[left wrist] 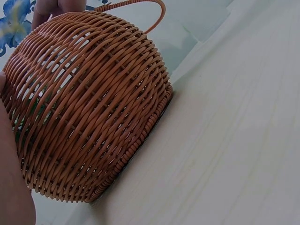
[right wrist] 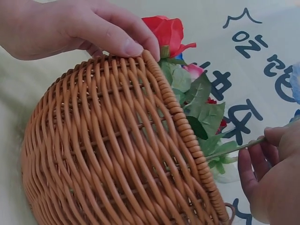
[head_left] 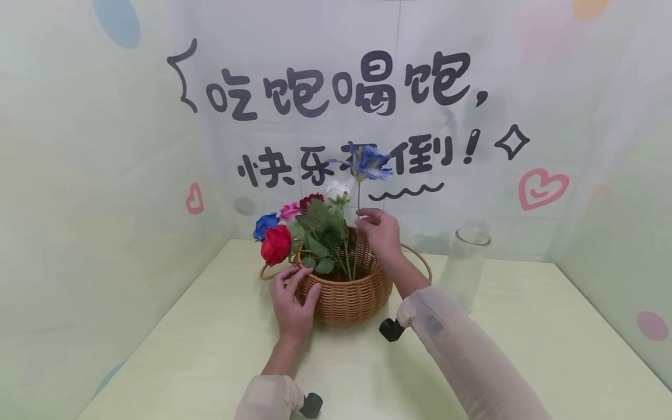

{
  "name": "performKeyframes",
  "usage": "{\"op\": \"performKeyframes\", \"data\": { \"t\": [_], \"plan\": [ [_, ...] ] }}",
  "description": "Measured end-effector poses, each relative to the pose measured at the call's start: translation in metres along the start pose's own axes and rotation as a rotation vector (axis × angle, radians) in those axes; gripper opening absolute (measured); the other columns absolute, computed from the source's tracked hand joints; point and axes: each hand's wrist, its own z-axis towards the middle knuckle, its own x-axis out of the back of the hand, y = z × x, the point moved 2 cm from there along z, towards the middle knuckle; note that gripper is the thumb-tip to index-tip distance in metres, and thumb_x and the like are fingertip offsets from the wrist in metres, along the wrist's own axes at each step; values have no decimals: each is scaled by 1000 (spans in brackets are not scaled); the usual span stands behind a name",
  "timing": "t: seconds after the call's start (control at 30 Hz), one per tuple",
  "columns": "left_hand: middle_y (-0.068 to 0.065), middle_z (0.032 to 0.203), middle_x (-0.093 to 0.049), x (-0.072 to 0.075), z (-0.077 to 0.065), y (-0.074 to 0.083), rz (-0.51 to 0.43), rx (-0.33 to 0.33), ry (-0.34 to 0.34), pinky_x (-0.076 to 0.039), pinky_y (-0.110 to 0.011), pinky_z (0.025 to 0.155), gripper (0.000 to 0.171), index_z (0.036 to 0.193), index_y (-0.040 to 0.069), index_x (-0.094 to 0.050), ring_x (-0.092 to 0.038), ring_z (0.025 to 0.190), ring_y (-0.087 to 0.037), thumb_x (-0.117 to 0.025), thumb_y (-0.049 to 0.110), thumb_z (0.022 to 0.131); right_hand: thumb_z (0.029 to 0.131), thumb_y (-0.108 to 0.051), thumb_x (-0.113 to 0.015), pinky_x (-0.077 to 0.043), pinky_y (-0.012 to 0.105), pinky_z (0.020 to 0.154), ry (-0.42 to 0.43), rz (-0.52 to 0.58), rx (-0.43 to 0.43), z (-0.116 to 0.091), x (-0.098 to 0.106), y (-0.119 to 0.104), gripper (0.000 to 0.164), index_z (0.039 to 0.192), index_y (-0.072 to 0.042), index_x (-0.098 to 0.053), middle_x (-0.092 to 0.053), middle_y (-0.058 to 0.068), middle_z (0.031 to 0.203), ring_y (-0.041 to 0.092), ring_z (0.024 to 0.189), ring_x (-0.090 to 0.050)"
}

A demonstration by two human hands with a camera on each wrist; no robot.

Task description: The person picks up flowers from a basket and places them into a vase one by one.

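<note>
A round brown wicker basket (head_left: 346, 306) with two loop handles stands on the table. My left hand (head_left: 293, 303) holds its rim at the left, the thumb (right wrist: 131, 48) on the outer weave. With its thumb and fingers, my right hand (head_left: 382, 236) pinches the thin stem of a blue iris-like flower (head_left: 371, 163) above the basket. That stem runs upright, its lower end inside the basket. A red rose (head_left: 275, 245), a blue rose (head_left: 266, 226), a pink flower (head_left: 290, 211), a dark red flower (head_left: 311, 202) and a white flower (head_left: 338, 188) lean left from the basket among green leaves.
A tall clear glass vase (head_left: 466, 268) stands behind my right forearm, to the basket's right. Pale walls (head_left: 604, 175) with printed writing and hearts enclose the light table (head_left: 184, 350) at the back and both sides.
</note>
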Motion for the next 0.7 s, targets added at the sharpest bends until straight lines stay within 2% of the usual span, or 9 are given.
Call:
{"op": "performKeyframes", "data": {
  "t": [0.1, 0.27, 0.37, 0.57, 0.7],
  "plan": [
    [-13, 122, -52, 0, 0, 0, 0, 14, -7, -34, -38, 92, 27, 108, 9, -71, -41, 119, -28, -74, 19, 83, 90, -3, -66, -54, 35, 61, 18, 24, -2, 0, 5, -7, 18, 107, 1, -70, -68, 18, 90, 29, 71, -63],
    [-16, 122, -52, -1, 1, -1, 1, 1, 0, -34, -38, 92, 27, 107, 9, -71, -42, 118, -30, -74, 17, 82, 90, -3, -67, -56, 37, 72, 47, 56, 20, 0, 14, -18, 19, 106, 6, -69, -68, 20, 96, 33, 85, -66],
    [-17, 122, -53, -2, 0, -2, -2, -11, 8, -33, -38, 92, 27, 107, 8, -71, -42, 117, -30, -74, 17, 82, 89, -1, -67, -56, 34, 72, 68, 76, 50, 1, 21, -23, 19, 106, 9, -68, -68, 19, 94, 30, 80, -67],
    [-18, 120, -53, -2, 0, -3, -6, -25, 17, -33, -39, 94, 27, 106, 7, -71, -43, 116, -30, -74, 18, 82, 88, 2, -67, -55, 28, 66, 106, 110, 98, 8, 40, -31, 22, 108, 13, -66, -68, 23, 97, 13, 66, -66],
    [-19, 120, -53, -2, 0, -2, -12, -38, 25, -33, -39, 95, 27, 106, 8, -72, -44, 116, -30, -75, 18, 81, 88, 3, -66, -55, 27, 66, 126, 113, 134, 13, 55, -39, 24, 109, 14, -64, -67, 25, 97, 12, 65, -65]
  ]
}}
